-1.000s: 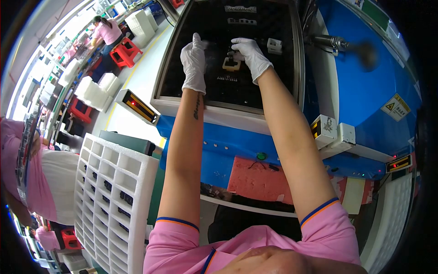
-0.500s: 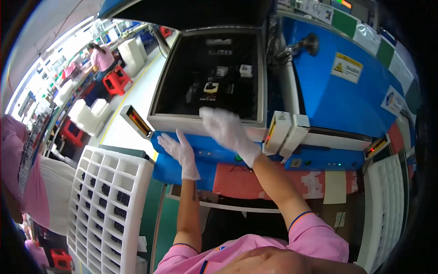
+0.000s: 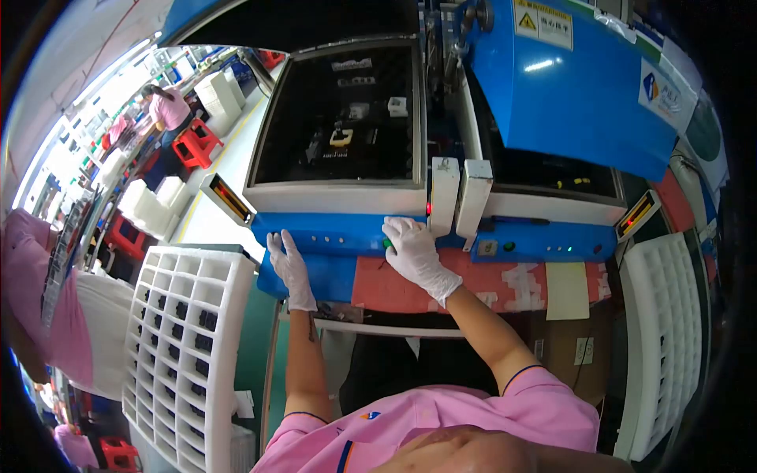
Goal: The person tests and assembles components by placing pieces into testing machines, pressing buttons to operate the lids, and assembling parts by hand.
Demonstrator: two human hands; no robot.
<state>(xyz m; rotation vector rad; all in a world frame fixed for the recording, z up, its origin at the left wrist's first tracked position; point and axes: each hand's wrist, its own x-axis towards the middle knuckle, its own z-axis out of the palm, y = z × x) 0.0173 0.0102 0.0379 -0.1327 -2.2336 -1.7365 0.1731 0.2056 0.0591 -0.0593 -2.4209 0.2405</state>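
Note:
My gloved left hand (image 3: 289,270) is at the left end of the blue front panel (image 3: 331,236), fingers raised and apart, holding nothing. At the right part of that panel, my gloved right hand (image 3: 414,256) rests over a green button (image 3: 387,243), fingers extended and empty. Behind both hands, the dark machine bed (image 3: 292,158) in its pale frame bears a cream-coloured part (image 3: 341,138), a white block (image 3: 397,106) and small dark pieces. A dark lid (image 3: 315,24) stands raised above the bed.
A white foam tray (image 3: 229,315) with black parts stands at the left, another foam tray (image 3: 674,347) at the right. A second blue machine (image 3: 576,94) is on the right. Co-workers in pink (image 3: 169,109) are at the left.
Both hands have come back from the machine bed to the front panel. The right hand has reached the green button. The view has shifted to the right, and the raised lid now shows.

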